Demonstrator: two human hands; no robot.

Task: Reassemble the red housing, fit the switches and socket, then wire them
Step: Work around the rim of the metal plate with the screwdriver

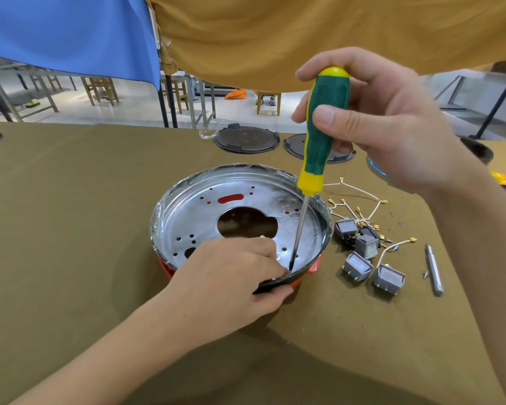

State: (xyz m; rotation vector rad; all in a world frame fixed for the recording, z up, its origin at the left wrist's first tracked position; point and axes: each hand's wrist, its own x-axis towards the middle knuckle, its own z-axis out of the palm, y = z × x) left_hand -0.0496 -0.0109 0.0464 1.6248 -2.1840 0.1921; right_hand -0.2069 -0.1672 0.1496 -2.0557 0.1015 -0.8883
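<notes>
I see a screwdriver (323, 133) with a dark green, dot-textured handle and yellow ends. The housing (314, 266) shows red beneath a shiny silver metal plate (246, 209); red shows through the plate's holes. The switches (360, 266) are grey. The wires (360, 206) are white with gold terminals. The tablecloth (70, 214) is olive-brown. I note two black discs (246, 138) behind.

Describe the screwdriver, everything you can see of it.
The screwdriver has a dark green textured handle with a yellow cap and yellow collar, and a thin metal shaft with a dark tip. It stands nearly upright, top tilted right. The right hand grips the handle; the tip meets the silver plate near its front rim, beside the left hand's fingertips.
</notes>
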